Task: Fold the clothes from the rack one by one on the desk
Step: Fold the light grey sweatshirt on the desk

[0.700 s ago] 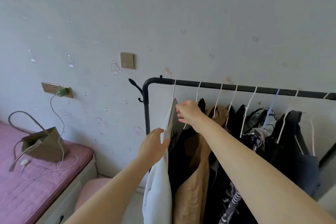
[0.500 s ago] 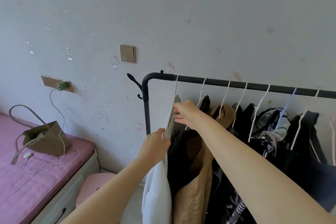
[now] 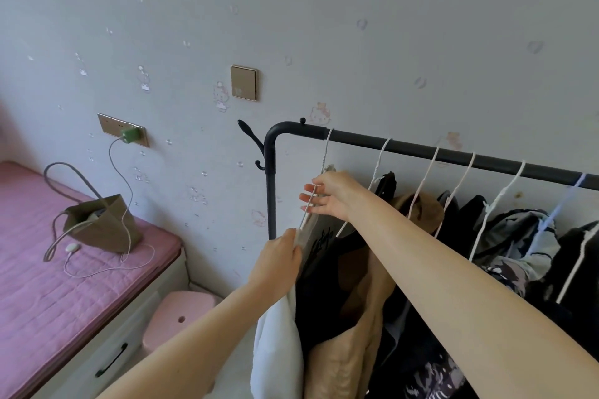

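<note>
At far left we see a pink quilted mattress [image 3: 58, 275] carrying an olive fabric bag [image 3: 100, 223], both well apart from the work. Moving right, our left hand [image 3: 278, 264] pinches the shoulder edge of the white and grey garment [image 3: 280, 347], which hangs at the left end of the black metal clothes rack [image 3: 421, 149], just beside its upright post. Its long axis runs vertically, neck end up toward the rail and hem down out of the picture. Above it, our right hand [image 3: 327, 194] reaches in with fingers spread and nearly straight, touching the thin white wire hanger [image 3: 319, 185] without closing on it. We judge the main risk to be the garment slipping off the hanger unevenly: a downward pull from the left hand before the right hand secures the wire could tilt the hanger or unhook it from the rail. Further right, the neighbouring black garment [image 3: 324, 272] and tan garment [image 3: 363, 317] hang touching it and could be dragged along.
</note>
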Tool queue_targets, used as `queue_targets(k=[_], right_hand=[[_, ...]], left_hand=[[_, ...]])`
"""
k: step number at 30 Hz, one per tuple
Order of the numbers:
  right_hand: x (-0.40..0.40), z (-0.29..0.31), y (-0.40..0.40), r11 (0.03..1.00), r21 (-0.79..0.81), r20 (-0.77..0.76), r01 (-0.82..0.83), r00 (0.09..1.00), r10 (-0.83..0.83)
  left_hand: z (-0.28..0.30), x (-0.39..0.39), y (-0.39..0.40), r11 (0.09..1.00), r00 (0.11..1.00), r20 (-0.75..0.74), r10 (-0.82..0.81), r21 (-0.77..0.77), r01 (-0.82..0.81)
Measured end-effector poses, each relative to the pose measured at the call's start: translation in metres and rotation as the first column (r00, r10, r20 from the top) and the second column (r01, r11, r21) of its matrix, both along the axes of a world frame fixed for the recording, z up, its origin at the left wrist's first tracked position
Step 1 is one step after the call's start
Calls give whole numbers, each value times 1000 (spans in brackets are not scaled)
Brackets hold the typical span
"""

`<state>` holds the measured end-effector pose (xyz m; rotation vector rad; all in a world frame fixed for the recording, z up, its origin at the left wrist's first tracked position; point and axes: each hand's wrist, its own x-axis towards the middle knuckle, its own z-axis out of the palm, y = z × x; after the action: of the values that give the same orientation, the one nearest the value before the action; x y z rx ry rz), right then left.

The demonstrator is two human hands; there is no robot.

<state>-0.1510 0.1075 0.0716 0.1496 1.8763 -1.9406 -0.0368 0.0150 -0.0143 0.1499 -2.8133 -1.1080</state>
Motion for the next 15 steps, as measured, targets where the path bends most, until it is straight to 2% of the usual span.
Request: queue_targets(k=[6,12,13,15], right_hand=[[3,26,1,996,-73,-46,-43,998,40],[22,47,-6,998,-63,-95,22,995,-28],[30,50,-7,998,-47,-101,39,994,-44],[44,55,-7,998,3,-122,67,990,-66]], left_hand=[[21,4,-9,999,998,-61,26,41,-24],[44,23,1,994,996,-94,-1,113,11],[46,30,3,988,997,-78,-14,153,25],[49,38,4,931,997,-15,-80,356,80]])
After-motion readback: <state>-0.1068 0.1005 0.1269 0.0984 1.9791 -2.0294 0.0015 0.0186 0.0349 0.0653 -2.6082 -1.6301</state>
